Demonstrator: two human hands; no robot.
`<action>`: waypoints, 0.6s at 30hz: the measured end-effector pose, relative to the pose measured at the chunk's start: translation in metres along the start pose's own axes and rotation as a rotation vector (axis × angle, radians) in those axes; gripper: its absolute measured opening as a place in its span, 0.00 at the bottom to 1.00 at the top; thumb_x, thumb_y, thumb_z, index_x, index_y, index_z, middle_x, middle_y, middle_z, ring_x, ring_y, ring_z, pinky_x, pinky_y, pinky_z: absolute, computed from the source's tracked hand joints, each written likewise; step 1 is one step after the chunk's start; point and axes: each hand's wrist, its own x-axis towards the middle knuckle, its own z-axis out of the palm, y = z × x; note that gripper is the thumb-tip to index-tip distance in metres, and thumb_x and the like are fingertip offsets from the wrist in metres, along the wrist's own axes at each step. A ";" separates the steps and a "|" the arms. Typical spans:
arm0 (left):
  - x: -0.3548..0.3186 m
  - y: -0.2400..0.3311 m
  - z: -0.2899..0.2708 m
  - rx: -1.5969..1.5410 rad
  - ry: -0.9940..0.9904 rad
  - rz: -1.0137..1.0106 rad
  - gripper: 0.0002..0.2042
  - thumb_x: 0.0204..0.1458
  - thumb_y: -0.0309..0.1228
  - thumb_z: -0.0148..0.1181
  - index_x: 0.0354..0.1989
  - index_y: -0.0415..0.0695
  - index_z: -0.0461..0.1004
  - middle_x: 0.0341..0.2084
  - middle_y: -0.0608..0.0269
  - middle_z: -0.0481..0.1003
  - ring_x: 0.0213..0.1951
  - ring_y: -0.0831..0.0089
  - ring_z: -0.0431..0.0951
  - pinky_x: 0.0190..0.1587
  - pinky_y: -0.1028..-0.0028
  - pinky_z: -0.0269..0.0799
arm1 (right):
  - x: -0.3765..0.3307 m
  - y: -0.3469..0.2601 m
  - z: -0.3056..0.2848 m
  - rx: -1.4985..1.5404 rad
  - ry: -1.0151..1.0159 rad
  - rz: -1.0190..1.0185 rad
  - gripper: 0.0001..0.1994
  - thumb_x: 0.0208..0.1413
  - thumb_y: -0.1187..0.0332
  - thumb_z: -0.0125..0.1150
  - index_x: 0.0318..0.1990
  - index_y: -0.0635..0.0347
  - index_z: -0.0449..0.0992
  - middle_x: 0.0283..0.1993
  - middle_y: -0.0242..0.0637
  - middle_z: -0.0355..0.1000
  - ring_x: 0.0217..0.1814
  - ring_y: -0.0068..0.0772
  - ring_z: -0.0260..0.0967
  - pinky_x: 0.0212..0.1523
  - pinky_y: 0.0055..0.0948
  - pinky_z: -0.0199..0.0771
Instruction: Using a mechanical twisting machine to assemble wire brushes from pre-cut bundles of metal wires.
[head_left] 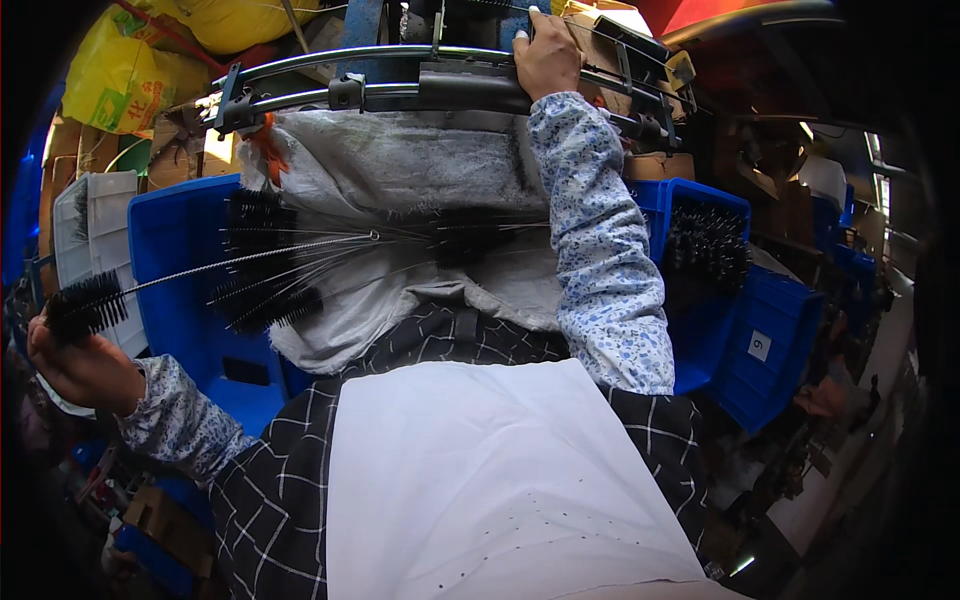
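At the far left my left hand (pixel 85 370) is closed around the bristled end of a black wire brush (pixel 88 305). The brush's twisted metal stem stretches right to a small loop over my lap. My right hand (pixel 548 55) is at the metal rails (pixel 390 92) of a machine, its fingers over the rail beside a dark block (pixel 472 82); part of its grip is hidden. More black wire brushes (pixel 275 300) lie fanned out on a pale cloth (pixel 400 160) over my lap, with a second cluster of bristles (pixel 470 235) to the right.
A blue bin (pixel 165 250) stands at my left, with a pale crate (pixel 110 225) beyond it. On the right, a blue bin (pixel 700 190) holds black bristled pieces, beside another blue bin (pixel 775 340). Yellow bags (pixel 130 85) and cardboard boxes fill the back left.
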 end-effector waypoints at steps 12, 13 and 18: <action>-0.004 0.005 0.042 0.008 -0.014 0.000 0.06 0.51 0.24 0.43 0.33 0.35 0.66 0.32 0.59 0.68 0.35 0.73 0.69 0.37 0.76 0.68 | 0.001 -0.043 0.019 -0.043 -0.040 0.017 0.19 0.44 0.66 0.49 0.46 0.59 0.65 0.40 0.37 0.65 0.41 0.36 0.64 0.39 0.40 0.61; -0.005 0.004 0.043 -0.033 -0.014 -0.010 0.07 0.52 0.26 0.43 0.34 0.34 0.66 0.32 0.58 0.68 0.35 0.72 0.69 0.37 0.76 0.68 | 0.000 -0.041 0.019 -0.024 -0.020 -0.006 0.19 0.44 0.66 0.49 0.46 0.59 0.65 0.41 0.38 0.65 0.42 0.36 0.64 0.39 0.41 0.60; -0.005 0.008 0.047 0.217 -0.027 0.081 0.07 0.51 0.24 0.44 0.35 0.34 0.65 0.33 0.58 0.68 0.35 0.72 0.69 0.38 0.76 0.68 | -0.001 -0.003 -0.001 -0.029 0.014 -0.030 0.19 0.44 0.66 0.50 0.46 0.60 0.65 0.44 0.41 0.65 0.44 0.40 0.63 0.42 0.42 0.59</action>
